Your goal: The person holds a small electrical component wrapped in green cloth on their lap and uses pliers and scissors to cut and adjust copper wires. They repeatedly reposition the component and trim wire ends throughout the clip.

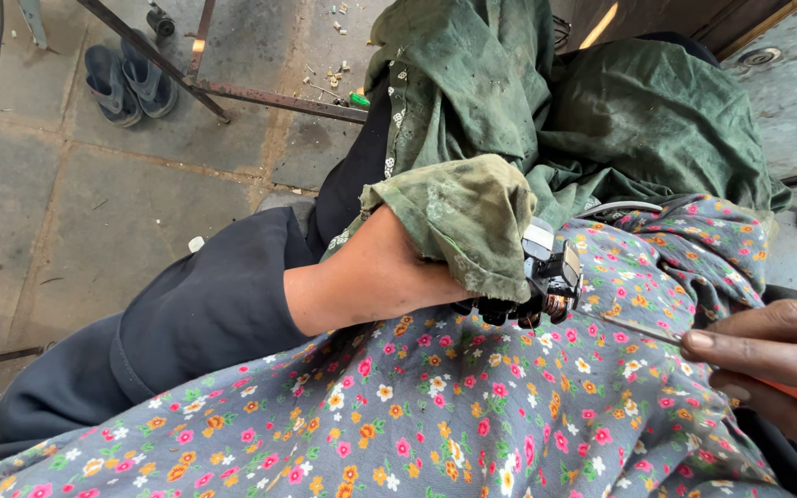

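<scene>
— What's closest to you?

— The flowered cloth (472, 415) over my lap, grey with small pink and orange blooms.

— And your right hand?

— My right hand (767, 355) sits at the right edge, fingers pinched round a screwdriver (740, 364) with an orange handle. Its thin shaft points left, the tip at the small black part (546, 277).

— The left?

— My left hand (398, 277) is half wrapped in a worn green rag (463, 221) — it grips that black part just above the flowered cloth.

— Further off?

— A pair of sandals (126, 83) on the concrete floor (66, 203), beside a rusty metal frame (251, 92).
</scene>
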